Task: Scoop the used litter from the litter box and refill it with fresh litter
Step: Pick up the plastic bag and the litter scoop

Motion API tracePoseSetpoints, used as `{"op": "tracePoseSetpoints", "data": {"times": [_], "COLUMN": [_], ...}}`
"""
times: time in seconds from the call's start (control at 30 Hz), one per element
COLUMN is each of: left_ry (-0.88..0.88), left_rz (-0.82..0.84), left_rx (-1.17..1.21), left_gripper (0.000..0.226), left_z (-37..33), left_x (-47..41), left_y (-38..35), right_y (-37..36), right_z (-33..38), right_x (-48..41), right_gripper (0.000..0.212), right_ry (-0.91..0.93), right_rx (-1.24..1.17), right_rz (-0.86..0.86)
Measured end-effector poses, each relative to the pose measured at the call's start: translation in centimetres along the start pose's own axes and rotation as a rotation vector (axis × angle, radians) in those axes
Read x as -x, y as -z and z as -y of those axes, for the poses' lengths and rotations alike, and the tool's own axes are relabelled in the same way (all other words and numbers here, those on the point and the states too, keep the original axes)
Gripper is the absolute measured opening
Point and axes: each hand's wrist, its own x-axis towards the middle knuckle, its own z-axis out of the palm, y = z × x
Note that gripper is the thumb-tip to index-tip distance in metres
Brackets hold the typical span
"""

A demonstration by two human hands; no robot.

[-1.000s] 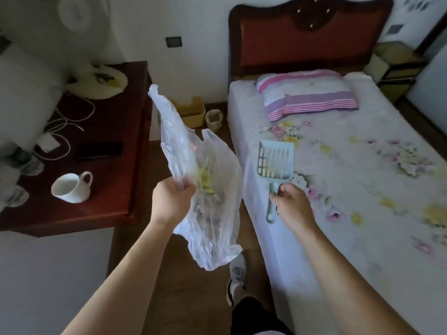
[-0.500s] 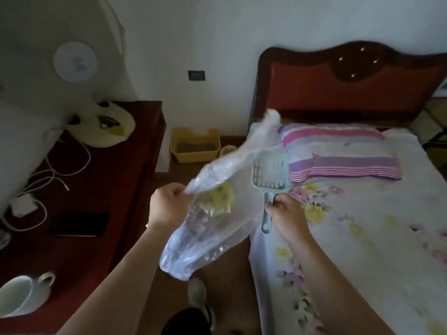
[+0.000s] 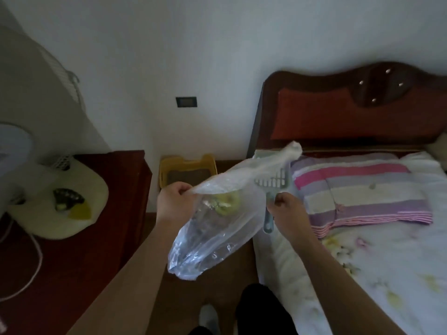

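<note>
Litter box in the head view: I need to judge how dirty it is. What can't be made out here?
Head view only.
Litter box: near edge hidden by the left hand and plastic bag; contents too dark and small to judge.
Scoop: upper part veiled by the bag, handle partly inside the right hand.
Bag contents: a yellowish lump, blurred.
</note>
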Motion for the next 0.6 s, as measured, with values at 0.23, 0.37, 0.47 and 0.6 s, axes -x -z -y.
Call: {"op": "tracePoseSetpoints", "data": {"times": [0.23,0.37,0.47,0.6], "left_ry": [0.064,0.162,0.202,0.247], "left_rz": [-0.043,-0.106,-0.111,-0.121], "left_rx": [-0.036,-0.056,-0.092,-0.12], "left_gripper": [0.015,0.023,0.031,0.033], "left_z": [-2.2,-3.0,-3.3,-2.1], "left_x": [-14.3,-23.3,-29.4,-36.3], "left_y": [-3.4,-6.2,-8.1,-10.1], "right_y": [-1.8,-4.0,-5.5,-8.4], "right_z": [4.9,6.9,8.7,10.0], "right_x": [-14.3,-25.3,-32.3,-39.4], "right_gripper": [0.014,0.014,0.011,0.012], "right_ry": [-0.032,-0.05,-0.069,-0.024], "right_rx": [-0.089,-0.114,-0.075,0.037], "right_rz": [0.071,0.176,0.23,0.299]}}
